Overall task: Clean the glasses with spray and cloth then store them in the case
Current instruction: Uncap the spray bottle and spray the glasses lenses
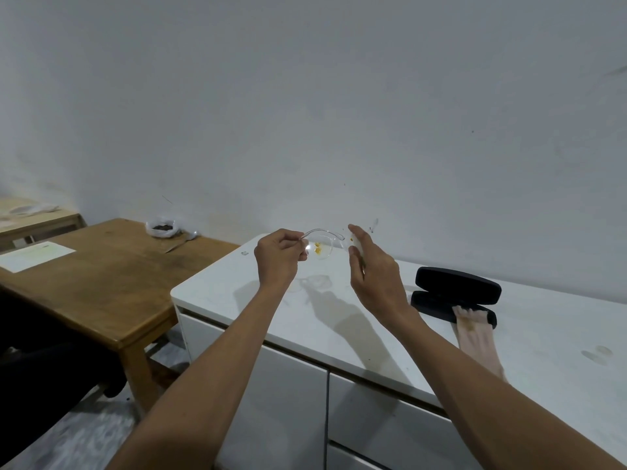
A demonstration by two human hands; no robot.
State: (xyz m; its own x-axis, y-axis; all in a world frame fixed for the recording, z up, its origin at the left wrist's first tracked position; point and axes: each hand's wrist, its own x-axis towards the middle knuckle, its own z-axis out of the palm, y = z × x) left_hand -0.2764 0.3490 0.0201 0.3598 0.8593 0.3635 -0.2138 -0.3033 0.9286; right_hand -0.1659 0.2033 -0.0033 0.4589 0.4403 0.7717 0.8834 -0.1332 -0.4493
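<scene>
The left hand is pinching the clear-framed glasses at one end and holding them up above the white cabinet; yellow smears are showing on the lens. The right hand is wrapping around something small and pale, probably the spray bottle, pointing at the glasses, though I cannot tell for sure. So the spraying step seems to be going on. Next, the person is likely needing the pinkish cloth, which is lying partly over the open black case on the cabinet, near the right arm. No brand or writing is readable anywhere.
</scene>
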